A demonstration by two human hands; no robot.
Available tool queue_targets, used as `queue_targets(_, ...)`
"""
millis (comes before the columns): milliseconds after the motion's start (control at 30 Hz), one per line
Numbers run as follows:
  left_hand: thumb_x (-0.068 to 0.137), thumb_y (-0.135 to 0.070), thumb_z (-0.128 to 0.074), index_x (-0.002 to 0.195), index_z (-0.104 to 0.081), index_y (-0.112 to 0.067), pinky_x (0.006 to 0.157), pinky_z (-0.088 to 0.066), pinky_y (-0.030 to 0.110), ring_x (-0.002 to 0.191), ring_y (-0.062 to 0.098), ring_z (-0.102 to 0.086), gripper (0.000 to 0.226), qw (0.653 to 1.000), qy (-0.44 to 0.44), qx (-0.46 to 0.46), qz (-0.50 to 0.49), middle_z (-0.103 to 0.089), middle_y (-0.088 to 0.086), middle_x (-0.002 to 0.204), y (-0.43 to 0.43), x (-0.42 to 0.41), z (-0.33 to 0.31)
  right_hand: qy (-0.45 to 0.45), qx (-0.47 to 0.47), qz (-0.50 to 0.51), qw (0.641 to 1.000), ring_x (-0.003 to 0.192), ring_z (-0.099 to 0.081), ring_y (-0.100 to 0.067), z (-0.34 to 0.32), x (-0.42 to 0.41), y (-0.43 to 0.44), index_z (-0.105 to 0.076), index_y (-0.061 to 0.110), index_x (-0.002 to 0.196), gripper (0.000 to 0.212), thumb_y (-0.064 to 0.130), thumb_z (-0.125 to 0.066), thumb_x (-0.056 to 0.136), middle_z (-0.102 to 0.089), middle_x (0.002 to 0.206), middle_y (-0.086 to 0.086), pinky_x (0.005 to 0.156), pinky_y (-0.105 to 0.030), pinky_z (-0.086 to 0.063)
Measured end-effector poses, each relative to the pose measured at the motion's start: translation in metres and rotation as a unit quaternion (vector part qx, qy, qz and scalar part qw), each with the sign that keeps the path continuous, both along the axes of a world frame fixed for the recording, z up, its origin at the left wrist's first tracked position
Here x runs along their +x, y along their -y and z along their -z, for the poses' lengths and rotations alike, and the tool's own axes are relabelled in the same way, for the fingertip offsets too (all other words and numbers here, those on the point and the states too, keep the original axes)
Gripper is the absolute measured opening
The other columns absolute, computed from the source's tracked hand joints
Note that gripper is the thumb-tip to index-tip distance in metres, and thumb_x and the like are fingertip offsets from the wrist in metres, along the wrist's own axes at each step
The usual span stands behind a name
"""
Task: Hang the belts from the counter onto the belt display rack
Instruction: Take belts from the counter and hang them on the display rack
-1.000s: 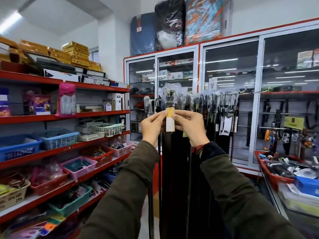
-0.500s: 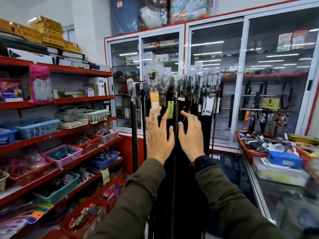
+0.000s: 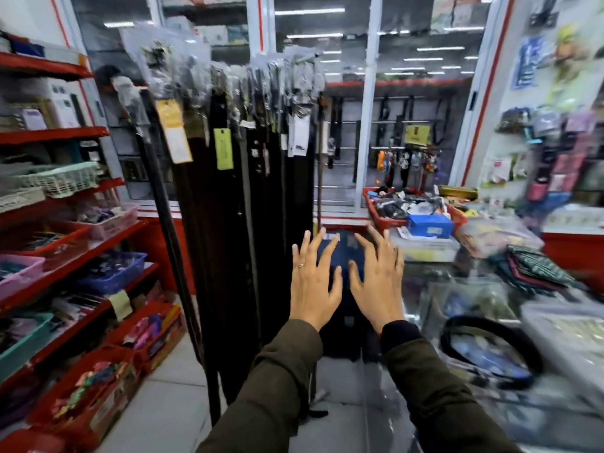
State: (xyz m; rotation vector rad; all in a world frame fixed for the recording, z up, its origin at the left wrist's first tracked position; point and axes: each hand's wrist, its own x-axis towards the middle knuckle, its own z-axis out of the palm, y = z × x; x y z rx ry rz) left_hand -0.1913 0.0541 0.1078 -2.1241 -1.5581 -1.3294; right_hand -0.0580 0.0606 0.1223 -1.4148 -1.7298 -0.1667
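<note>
Both hands lower now, off the hanging belts [image 3: 235, 223], left hand [image 3: 312, 282] and right hand [image 3: 376, 279] palm-down, fingers [image 3: 328, 253] spread, empty.

Both empty hands, left hand [image 3: 312, 282] and right hand [image 3: 376, 281], fingers spread, beside hanging belts [image 3: 248, 197]

A: The hanging belts [image 3: 248, 223] are black and dark brown; one tag [image 3: 173, 135] is yellow and white, another tag [image 3: 223, 148] lime green.

B: Shelves [image 3: 55, 135] red, sleeves [image 3: 271, 387] olive, and a blue box [image 3: 429, 225] sits in a red tray [image 3: 376, 210].
</note>
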Motion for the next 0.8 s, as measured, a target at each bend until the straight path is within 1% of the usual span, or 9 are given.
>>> queue_targets(133,0.104,-0.03,-0.043,0.159,-0.028,-0.027,0.129,0.0,0.047,0.16,0.024,-0.004,0.057,0.997,-0.02,-0.057,0.05,-0.019,-0.002,0.17,0.001,0.049,0.037,0.051,-0.059,0.074,0.994,0.157,-0.023,-0.031,0.038,0.059,0.014,-0.047,0.018,0.149,0.054,0.021,-0.059,0.096,-0.034,0.165,-0.007,0.128,-0.056,-0.011)
queue_targets(267,0.105,-0.031,-0.042,0.16,-0.026,-0.024,0.13,-0.003,0.05,0.16,0.025,-0.003,0.057,0.988,-0.054,-0.112,0.091,-0.016,0.0,0.171,0.003,0.092,0.069,0.06,-0.117,0.128,0.983,0.159,-0.018,-0.031,0.071,0.112,0.031,-0.043,0.018,0.151,0.055,0.019,-0.055,0.097,-0.032,0.166,-0.005,0.128,-0.054,-0.005)
queue_targets(367,0.106,-0.035,-0.041,0.161,-0.022,-0.024,0.13,0.001,0.048,0.16,0.024,0.001,0.059,0.972,-0.094,-0.169,0.134,-0.01,0.0,0.172,0.002,0.124,0.089,0.058,-0.182,0.159,0.969,0.16,-0.014,-0.028,0.093,0.152,0.042,-0.037,0.016,0.154,0.057,0.016,-0.05,0.099,-0.029,0.167,-0.004,0.128,-0.052,-0.004)
queue_targets(433,0.106,-0.037,-0.04,0.162,-0.017,-0.022,0.13,0.003,0.046,0.16,0.023,0.003,0.063,0.952,-0.132,-0.216,0.172,-0.006,-0.001,0.172,0.0,0.142,0.098,0.056,-0.238,0.178,0.953,0.16,-0.015,-0.026,0.103,0.176,0.047,-0.033,0.014,0.157,0.059,0.017,-0.047,0.099,-0.027,0.168,-0.004,0.127,-0.051,-0.004)
queue_targets(500,0.106,-0.037,-0.041,0.163,-0.013,-0.019,0.13,0.004,0.045,0.16,0.023,0.003,0.066,0.928,-0.178,-0.248,0.214,-0.007,0.0,0.172,-0.003,0.163,0.104,0.057,-0.297,0.192,0.934,0.159,-0.017,-0.026,0.112,0.2,0.052,-0.031,0.012,0.157,0.061,0.017,-0.047,0.098,-0.029,0.168,-0.005,0.127,-0.052,-0.005)
queue_targets(600,0.104,-0.032,-0.043,0.163,-0.012,-0.014,0.129,0.005,0.045,0.16,0.024,0.003,0.069,0.888,-0.262,-0.279,0.253,-0.008,0.003,0.172,-0.007,0.191,0.108,0.093,-0.387,0.184,0.899,0.154,-0.027,-0.027,0.125,0.227,0.054,-0.034,0.01,0.154,0.06,0.016,-0.049,0.096,-0.039,0.16,-0.01,0.127,-0.058,-0.005)
queue_targets(700,0.102,-0.029,-0.046,0.162,-0.01,-0.01,0.129,0.003,0.046,0.16,0.025,0.001,0.072,0.843,-0.351,-0.317,0.255,-0.008,0.006,0.172,-0.014,0.213,0.106,0.113,-0.466,0.151,0.864,0.147,-0.039,-0.025,0.131,0.24,0.05,-0.049,0.009,0.139,0.043,0.018,-0.047,0.097,-0.051,0.15,-0.012,0.126,-0.058,-0.004)
queue_targets(767,0.104,-0.03,-0.043,0.162,-0.01,-0.007,0.129,0.001,0.047,0.16,0.026,0.0,0.071,0.817,-0.395,-0.338,0.25,-0.009,0.008,0.172,-0.02,0.222,0.106,0.108,-0.479,0.129,0.861,0.142,-0.045,-0.025,0.134,0.242,0.047,-0.056,0.012,0.128,0.033,0.021,-0.047,0.097,-0.057,0.143,-0.01,0.126,-0.057,-0.005)
queue_targets(800,0.105,-0.03,-0.042,0.162,-0.009,-0.007,0.129,0.0,0.048,0.16,0.026,0.001,0.07,0.808,-0.411,-0.343,0.246,-0.009,0.008,0.172,-0.023,0.225,0.106,0.11,-0.478,0.123,0.863,0.14,-0.048,-0.025,0.135,0.243,0.045,-0.057,0.012,0.127,0.032,0.023,-0.05,0.097,-0.06,0.14,-0.01,0.126,-0.055,-0.006)
